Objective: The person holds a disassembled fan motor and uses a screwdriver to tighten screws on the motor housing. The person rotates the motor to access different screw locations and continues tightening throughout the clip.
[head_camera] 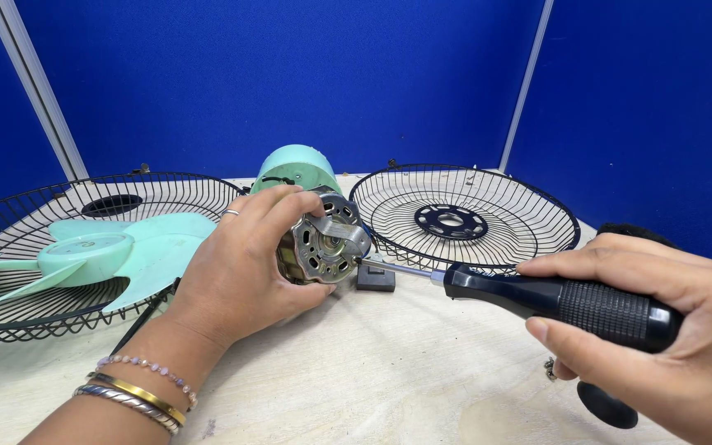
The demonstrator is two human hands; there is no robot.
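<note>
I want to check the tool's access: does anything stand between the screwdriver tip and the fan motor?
Nothing visible does. The screwdriver in the right hand already reaches the motor, which the left hand grips from its other side.

Motor (325, 245): bare silver-grey metal under my left hand.
Fan housing (294, 169): mint green.
Blades (100, 251): the same mint green.
Grilles (463, 216): black wire.
Screwdriver (566, 303): my black handle, silver shaft.
Bangles (138, 395): gold and silver.
Partitions (290, 74): deep blue.
</note>
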